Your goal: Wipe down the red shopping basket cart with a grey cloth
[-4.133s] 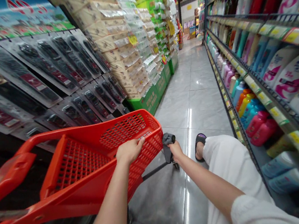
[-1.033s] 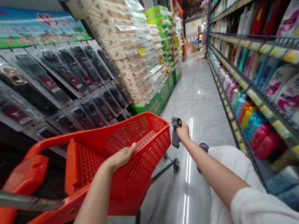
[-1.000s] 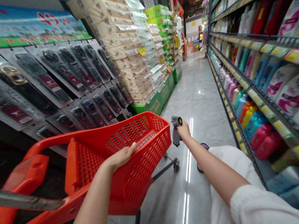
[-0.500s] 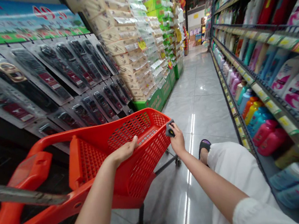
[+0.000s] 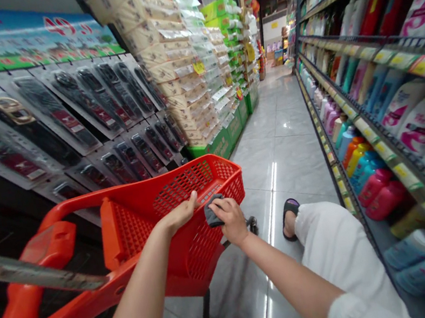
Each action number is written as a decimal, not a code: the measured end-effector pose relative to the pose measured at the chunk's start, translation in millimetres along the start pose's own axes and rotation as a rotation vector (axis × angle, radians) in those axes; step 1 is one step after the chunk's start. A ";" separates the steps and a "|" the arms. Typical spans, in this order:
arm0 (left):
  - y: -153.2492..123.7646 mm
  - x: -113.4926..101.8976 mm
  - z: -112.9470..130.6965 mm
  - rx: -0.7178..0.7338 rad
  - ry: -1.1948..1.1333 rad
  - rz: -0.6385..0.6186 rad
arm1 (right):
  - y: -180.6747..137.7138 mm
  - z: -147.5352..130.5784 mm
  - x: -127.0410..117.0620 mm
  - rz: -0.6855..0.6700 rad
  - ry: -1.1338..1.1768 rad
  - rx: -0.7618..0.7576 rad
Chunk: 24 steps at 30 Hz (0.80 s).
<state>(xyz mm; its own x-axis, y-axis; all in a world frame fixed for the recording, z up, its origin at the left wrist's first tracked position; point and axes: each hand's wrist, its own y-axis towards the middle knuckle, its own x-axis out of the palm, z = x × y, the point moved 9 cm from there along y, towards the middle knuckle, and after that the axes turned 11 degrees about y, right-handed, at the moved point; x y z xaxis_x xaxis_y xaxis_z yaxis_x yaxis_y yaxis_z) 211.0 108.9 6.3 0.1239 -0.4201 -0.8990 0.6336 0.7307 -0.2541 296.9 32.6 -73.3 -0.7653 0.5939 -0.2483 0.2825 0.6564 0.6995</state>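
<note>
A red plastic shopping cart (image 5: 196, 255) with lattice sides stands in front of me, its handle to the left. My left hand (image 5: 180, 214) grips the near top rim of its basket, thumb up, with the other fingers mostly hidden. In my right hand (image 5: 229, 219) is a bunched dark grey cloth (image 5: 214, 212), pressed against the basket's near side just below the rim. The right fingers are closed on the cloth, a short way to the right of my left hand.
Packaged belts (image 5: 64, 108) hang on a rack at left. Stacked tissue packs (image 5: 171, 62) stand on green bases beyond the cart. Shelves of bottles (image 5: 366, 170) line the right side. Grey floor tiles (image 5: 284, 124) run down the aisle. A rusty metal bar (image 5: 30, 270) crosses the handle area.
My right hand has slid the cloth left along the rim, from the cart's front corner toward my left hand. The left hand stays on the rim.
</note>
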 end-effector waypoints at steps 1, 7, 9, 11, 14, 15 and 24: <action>-0.6 2.1 -0.1 0.008 -0.011 -0.028 | 3.2 19.5 -11.9 0.037 0.009 0.040; 0.8 2.5 -5.2 -0.008 0.019 -0.046 | 15.9 144.8 -84.5 0.546 0.254 0.488; 2.4 3.0 -6.1 -0.012 0.033 -0.048 | 24.9 152.9 -79.5 0.569 0.387 0.460; 3.3 3.7 -6.2 -0.016 0.032 -0.051 | 28.3 151.3 -64.5 0.540 0.496 0.416; 3.0 5.2 -5.3 -0.020 0.020 -0.066 | 7.9 162.8 -40.8 0.556 0.579 0.586; 2.5 5.3 -5.0 -0.023 0.021 -0.070 | -2.5 169.8 -36.1 0.577 0.585 0.685; 1.6 5.2 -0.8 -0.030 0.047 -0.049 | 16.5 165.1 -52.7 0.595 0.627 0.584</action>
<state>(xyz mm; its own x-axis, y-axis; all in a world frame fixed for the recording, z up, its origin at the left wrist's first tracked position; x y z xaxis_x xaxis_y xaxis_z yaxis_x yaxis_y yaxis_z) 212.0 108.4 0.9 0.0568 -0.4302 -0.9009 0.6145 0.7263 -0.3080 437.4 88.9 -159.3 -0.5270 0.6569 0.5392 0.8202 0.5593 0.1202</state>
